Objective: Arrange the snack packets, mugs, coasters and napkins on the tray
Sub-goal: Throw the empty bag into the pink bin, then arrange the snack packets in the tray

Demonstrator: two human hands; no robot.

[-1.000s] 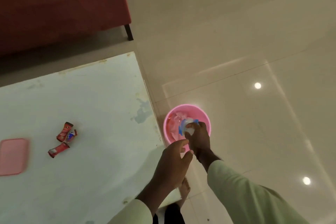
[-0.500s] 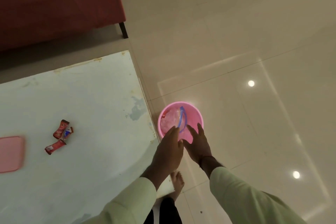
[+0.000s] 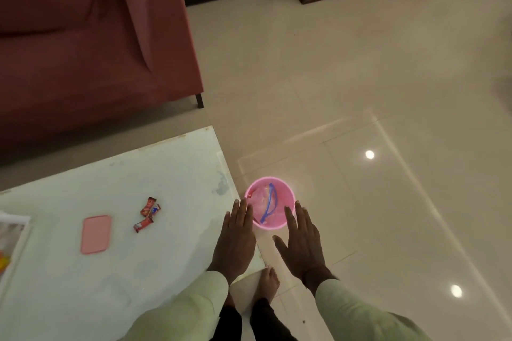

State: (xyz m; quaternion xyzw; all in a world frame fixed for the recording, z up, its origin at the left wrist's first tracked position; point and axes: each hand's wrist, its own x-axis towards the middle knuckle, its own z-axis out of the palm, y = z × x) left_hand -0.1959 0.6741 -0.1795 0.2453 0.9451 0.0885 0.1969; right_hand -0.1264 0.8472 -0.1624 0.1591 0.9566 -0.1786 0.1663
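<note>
My left hand and my right hand hover flat and empty, fingers apart, just in front of a pink bucket on the floor. Inside the bucket lie a blue-edged wrapper and clear plastic. On the pale table three small red snack packets lie together. A flat pink rectangular coaster rests left of them. The corner of a white tray shows at the left edge, with something yellow and orange in it.
A dark red sofa stands behind the table. Glossy beige floor tiles spread to the right. My bare feet stand at the table's near right corner, beside the bucket. Dark furniture lines the far wall.
My right hand let go of the blue-edged wrapper into the bucket. Both hands drew back and spread flat. The view tilted up, showing more sofa and the tray corner.
</note>
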